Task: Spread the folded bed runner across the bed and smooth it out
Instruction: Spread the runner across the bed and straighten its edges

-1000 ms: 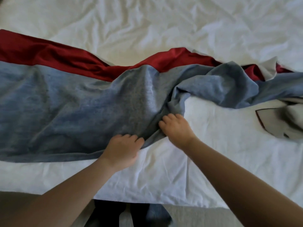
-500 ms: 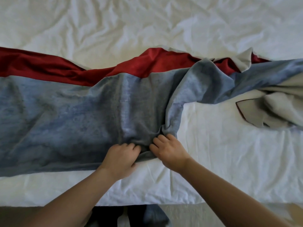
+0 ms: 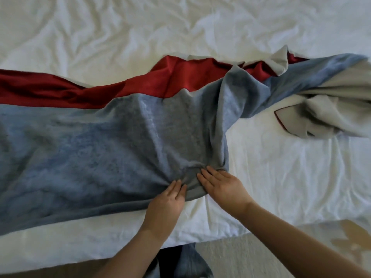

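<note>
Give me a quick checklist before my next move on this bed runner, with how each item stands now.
1. Hands flat on the bed runner: left hand and right hand press near its front edge, ok.
2. Left stretch lying flat: ok.
3. Fabric just ahead of the hands smooth: not ok, bunched.
4. Right end spread: not ok, crumpled, pale underside showing.
5. Red band straight: not ok, wavy.

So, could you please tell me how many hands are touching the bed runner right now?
2. The left hand presses flat on the bed runner near its front edge; the right hand presses just beside it, at the bunched folds. No other hand shows.
</note>
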Available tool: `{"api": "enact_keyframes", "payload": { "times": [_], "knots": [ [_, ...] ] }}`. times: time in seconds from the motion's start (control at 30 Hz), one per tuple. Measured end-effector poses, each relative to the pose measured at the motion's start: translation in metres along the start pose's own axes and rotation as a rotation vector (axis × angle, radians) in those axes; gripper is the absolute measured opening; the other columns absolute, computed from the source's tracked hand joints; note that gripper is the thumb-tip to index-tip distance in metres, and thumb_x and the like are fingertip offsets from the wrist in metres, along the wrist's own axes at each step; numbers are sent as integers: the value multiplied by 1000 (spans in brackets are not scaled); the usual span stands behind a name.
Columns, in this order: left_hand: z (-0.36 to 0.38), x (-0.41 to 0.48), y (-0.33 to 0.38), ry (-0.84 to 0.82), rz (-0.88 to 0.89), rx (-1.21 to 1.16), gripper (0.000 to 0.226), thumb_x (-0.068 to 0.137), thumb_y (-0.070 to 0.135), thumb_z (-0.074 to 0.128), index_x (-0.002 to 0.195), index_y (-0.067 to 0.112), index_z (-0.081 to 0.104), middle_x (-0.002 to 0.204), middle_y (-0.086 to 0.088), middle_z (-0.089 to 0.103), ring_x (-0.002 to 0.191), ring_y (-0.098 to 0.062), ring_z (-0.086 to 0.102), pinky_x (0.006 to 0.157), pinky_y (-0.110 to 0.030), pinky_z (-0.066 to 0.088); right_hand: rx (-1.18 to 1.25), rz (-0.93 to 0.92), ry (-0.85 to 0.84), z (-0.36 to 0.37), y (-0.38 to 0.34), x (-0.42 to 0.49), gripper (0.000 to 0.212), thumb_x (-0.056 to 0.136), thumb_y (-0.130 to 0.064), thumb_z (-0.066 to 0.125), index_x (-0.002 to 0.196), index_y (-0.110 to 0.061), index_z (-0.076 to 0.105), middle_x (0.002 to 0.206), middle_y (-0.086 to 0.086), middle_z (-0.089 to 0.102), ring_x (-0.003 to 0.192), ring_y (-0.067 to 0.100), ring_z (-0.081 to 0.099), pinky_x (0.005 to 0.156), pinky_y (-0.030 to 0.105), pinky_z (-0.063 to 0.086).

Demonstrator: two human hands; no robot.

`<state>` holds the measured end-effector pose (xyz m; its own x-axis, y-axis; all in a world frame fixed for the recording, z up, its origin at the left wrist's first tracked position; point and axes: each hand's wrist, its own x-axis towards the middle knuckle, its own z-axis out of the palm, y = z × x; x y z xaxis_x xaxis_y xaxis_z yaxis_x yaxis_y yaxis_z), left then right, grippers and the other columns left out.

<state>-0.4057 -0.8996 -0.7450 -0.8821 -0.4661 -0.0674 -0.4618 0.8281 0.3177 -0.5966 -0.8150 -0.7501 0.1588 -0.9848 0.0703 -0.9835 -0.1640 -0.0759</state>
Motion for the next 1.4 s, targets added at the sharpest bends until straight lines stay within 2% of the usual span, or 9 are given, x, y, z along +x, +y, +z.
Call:
{"api": "enact_keyframes", "payload": {
  "times": [0.13,0.23,0.37,0.5,0.67,0.97,1.07,1.23,1.4],
  "knots": [
    [-4,-7,0,-60,-34,-53,36,73,2,49,99,5,74,105,-14,71,97,-21,70,66,-29,60,-11,2,-28,-8,-7,-5,45,70,-12,78,114,-10,69,115,10,68,108,26,65,89,37,52],
    [-10,-7,-1,-125,-41,-106,45,66,8,78,110,6,70,114,-12,69,105,-20,67,77,-28,57,-44,34,76,-16,-5,-7,31,87,-10,54,117,-14,63,118,9,64,112,27,58,95,41,45],
    [-17,-8,8,-140,-12,-154,50,76,18,68,125,8,62,126,-9,63,115,-18,61,85,-26,53,24,469,174,-28,5,-17,37,67,7,56,100,-10,53,92,11,58,86,31,54,73,41,48],
    [-17,6,37,-77,21,-246,42,83,16,50,123,13,63,125,-7,64,110,-18,63,85,-26,54,46,698,-34,-30,38,-24,40,64,7,67,98,-13,62,95,5,57,87,27,57,68,35,52],
    [-6,56,85,109,49,-273,33,82,10,57,113,15,67,119,-8,66,104,-20,65,77,-26,55,35,610,-135,-22,103,1,41,80,-6,62,119,-17,58,116,4,56,105,24,55,85,36,50],
    [6,148,72,153,-408,24,40,80,9,45,116,13,60,104,-6,63,78,-27,59,61,-38,49,-118,339,-125,-18,202,57,53,77,-14,68,127,-17,50,121,8,53,110,28,53,88,40,46],
    [-10,152,44,171,-432,-18,42,77,10,46,116,13,61,93,-6,65,68,-30,63,50,-37,52,-211,258,-74,-18,231,77,44,77,-16,68,120,-15,56,110,12,59,101,32,58,82,43,48],
    [-61,152,6,333,-487,-111,27,80,16,60,107,16,63,96,-1,65,83,-24,62,64,-35,51,-108,74,-116,-32,268,122,6,75,-9,64,81,-7,64,71,15,64,63,36,62,50,35,47],
    [-93,163,-28,442,-609,-64,9,88,21,59,93,14,64,82,-1,60,72,-20,55,54,-30,38,61,294,-196,-72,287,178,16,82,-11,48,86,-10,63,77,13,61,67,29,50,56,30,37]
  ]
}}
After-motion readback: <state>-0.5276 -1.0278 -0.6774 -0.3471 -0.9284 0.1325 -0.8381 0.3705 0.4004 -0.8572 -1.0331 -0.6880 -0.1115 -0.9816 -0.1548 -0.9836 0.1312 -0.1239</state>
